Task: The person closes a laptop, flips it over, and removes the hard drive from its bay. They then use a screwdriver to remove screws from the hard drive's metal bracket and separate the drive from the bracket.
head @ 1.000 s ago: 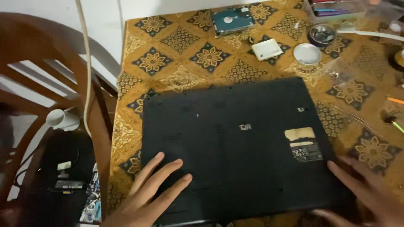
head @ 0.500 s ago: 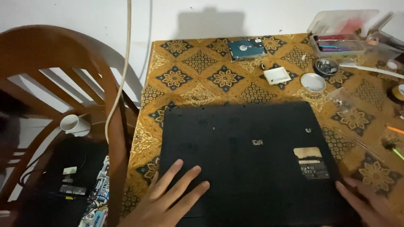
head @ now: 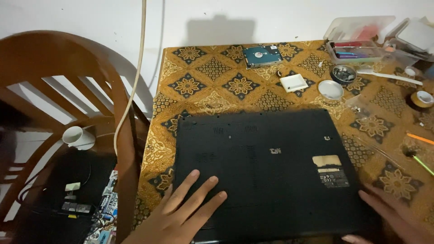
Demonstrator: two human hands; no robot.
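Left hand laid flat, fingers spread, on upturned black laptop; right hand pressed open at its near right corner, nothing gripped. Laptop overhangs counter edge nearest hands: slide-off risked if pulled. Beyond, screw dishes could be knocked.

The left hand lies flat, palm down, fingers spread and pointing up and to the right. The right hand sits low at the right edge, flat too, fingers pointing leftward, partly out of view.
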